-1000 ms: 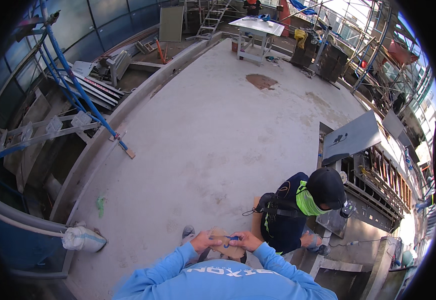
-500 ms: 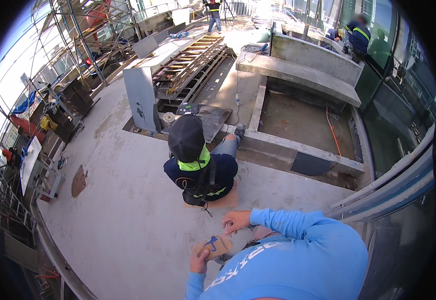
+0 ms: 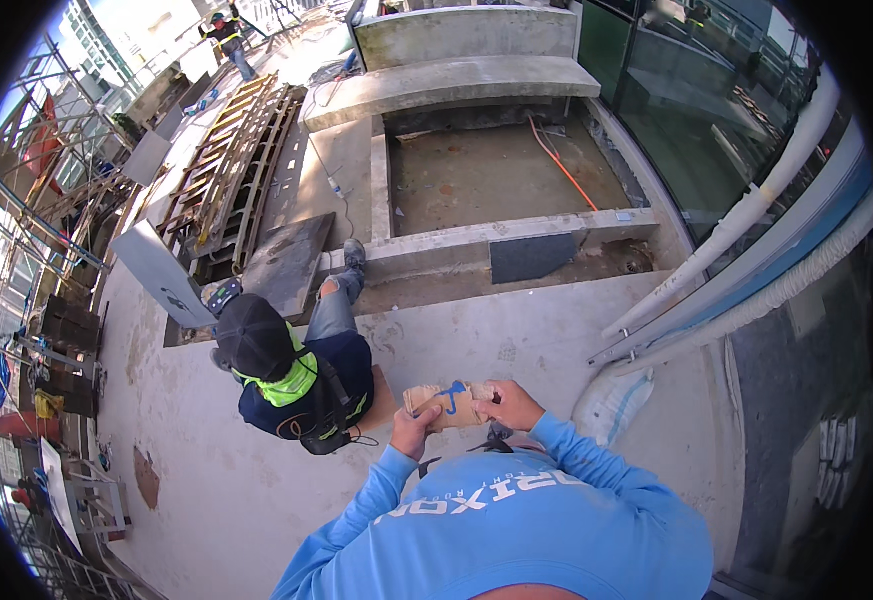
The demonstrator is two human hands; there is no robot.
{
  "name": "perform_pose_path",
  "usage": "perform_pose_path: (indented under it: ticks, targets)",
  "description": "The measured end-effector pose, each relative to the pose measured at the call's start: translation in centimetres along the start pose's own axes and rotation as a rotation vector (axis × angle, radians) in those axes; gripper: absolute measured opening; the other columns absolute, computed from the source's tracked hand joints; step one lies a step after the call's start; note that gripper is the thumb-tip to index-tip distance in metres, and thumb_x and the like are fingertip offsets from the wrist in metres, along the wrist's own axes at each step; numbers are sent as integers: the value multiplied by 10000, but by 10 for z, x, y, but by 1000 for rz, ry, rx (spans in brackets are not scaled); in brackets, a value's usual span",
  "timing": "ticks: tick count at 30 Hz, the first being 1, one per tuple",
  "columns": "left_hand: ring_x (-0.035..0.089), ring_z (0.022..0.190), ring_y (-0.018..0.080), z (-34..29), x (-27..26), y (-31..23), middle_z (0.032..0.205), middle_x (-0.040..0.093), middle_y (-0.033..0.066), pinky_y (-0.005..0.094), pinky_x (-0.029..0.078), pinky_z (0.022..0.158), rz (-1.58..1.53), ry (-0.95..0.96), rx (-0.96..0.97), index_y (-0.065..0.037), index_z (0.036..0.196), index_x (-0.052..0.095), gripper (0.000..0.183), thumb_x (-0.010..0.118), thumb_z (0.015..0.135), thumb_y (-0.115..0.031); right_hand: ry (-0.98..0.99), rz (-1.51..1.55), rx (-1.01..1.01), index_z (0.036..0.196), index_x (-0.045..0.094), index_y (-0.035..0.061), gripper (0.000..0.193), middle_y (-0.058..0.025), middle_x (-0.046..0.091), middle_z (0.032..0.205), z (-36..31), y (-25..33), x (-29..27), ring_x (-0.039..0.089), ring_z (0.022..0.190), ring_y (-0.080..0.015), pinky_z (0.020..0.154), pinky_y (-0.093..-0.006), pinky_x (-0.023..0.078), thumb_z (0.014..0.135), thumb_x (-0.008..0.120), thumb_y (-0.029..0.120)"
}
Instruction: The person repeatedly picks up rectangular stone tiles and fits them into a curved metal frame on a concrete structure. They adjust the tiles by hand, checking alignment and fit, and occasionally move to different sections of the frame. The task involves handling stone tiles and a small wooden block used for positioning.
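In front of my chest I hold a small tan piece, apparently cardboard, with ragged edges and a blue mark across its face. My left hand is closed on its left end, the thumb lying over the front. At the other end, my right hand grips the right edge between thumb and fingers. What lies behind the piece is hidden. A co-worker in a black cap and neon collar sits on the floor just ahead and left, facing away.
Beyond the co-worker lie a dark board and stacked ladders. A concrete-edged pit holds an orange hose. White pipes run along the right, near a white sack. Scaffolding lines the left.
My view has swung to the right. My right hand has moved from above the tan piece to its right end, and both hands now hold it.
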State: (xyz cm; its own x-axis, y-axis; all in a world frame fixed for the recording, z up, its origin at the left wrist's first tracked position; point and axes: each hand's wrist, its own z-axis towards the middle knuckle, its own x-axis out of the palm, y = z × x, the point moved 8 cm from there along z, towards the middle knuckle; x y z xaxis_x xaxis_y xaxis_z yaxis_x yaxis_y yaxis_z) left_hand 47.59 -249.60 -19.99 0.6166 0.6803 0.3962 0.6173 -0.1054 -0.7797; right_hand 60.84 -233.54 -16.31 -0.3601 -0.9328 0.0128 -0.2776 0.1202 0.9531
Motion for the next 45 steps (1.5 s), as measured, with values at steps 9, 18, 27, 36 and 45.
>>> perform_pose_path:
  ticks: [9,18,27,36,45]
  targets:
    - [711,873,173,197,159,-37,1084,732,60,310,558,625,-121,108,-135,-41,1281,630,378,727,943,-181,-246,152,-40,1138,655,-39,266,-52,703,886,71,40,-182,634,736,-103,682,-293,526,962,695,155]
    - [683,944,171,446,163,-46,1097,698,47,319,544,690,-115,176,-191,-104,1286,584,373,656,1010,-344,-461,27,-57,1014,675,-21,178,-78,698,739,275,45,-366,603,593,-115,569,-316,498,925,697,131]
    - [675,907,148,704,395,-251,1053,698,88,297,545,769,691,775,-37,4,1205,626,349,716,980,-247,-1061,103,-35,1124,699,-13,203,-56,730,920,318,175,-653,661,717,-94,663,-252,519,963,708,111]
    - [655,775,123,955,570,-270,866,705,67,292,535,713,899,627,35,45,1060,673,247,720,957,-174,-1905,575,-44,1136,653,65,244,-38,728,946,195,46,-912,707,722,-162,620,-285,541,902,721,72]
    - [703,845,150,1144,847,-279,922,735,84,312,558,707,837,568,-36,22,1137,702,381,758,942,-301,-975,1020,-6,1228,658,79,326,-64,751,1030,549,127,-1174,743,808,-198,672,-318,587,913,736,55]
